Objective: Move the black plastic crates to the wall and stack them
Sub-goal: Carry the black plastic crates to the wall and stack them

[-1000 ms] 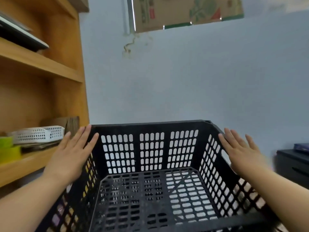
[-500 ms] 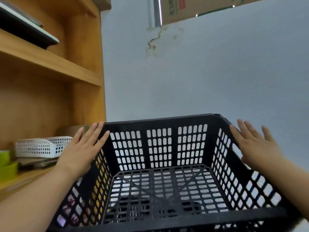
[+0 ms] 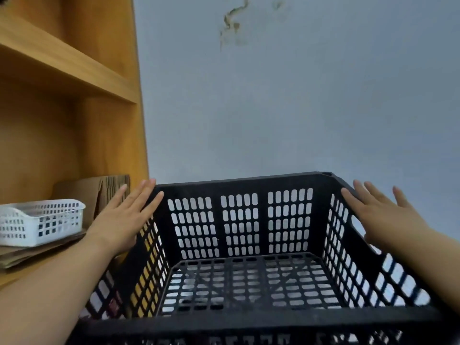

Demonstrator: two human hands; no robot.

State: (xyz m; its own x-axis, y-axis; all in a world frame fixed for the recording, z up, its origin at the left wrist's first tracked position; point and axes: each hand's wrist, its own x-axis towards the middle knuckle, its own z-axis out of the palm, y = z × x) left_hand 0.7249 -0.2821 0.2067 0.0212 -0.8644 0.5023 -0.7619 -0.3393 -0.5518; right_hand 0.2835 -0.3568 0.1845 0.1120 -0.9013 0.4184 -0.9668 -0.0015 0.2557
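Note:
A black plastic crate (image 3: 244, 181) with slotted walls fills the lower middle of the head view, its far rim close to the pale wall (image 3: 298, 95). My left hand (image 3: 124, 217) lies flat against the outside of its left wall, fingers straight. Flat against the outside of its right wall is my right hand (image 3: 383, 215), fingers spread. The crate holds nothing inside. What lies under it is hidden.
A wooden shelf unit (image 3: 69, 100) stands close on the left. Its lower shelf carries a white slotted basket (image 3: 39, 220), cardboard sheets (image 3: 94, 192) and flat brown paper. A crack mark (image 3: 231, 23) runs down the wall above.
The crate and both hands have come nearer to the wall and the shelf unit. The view has tilted down; the cardboard box at the top has left the frame.

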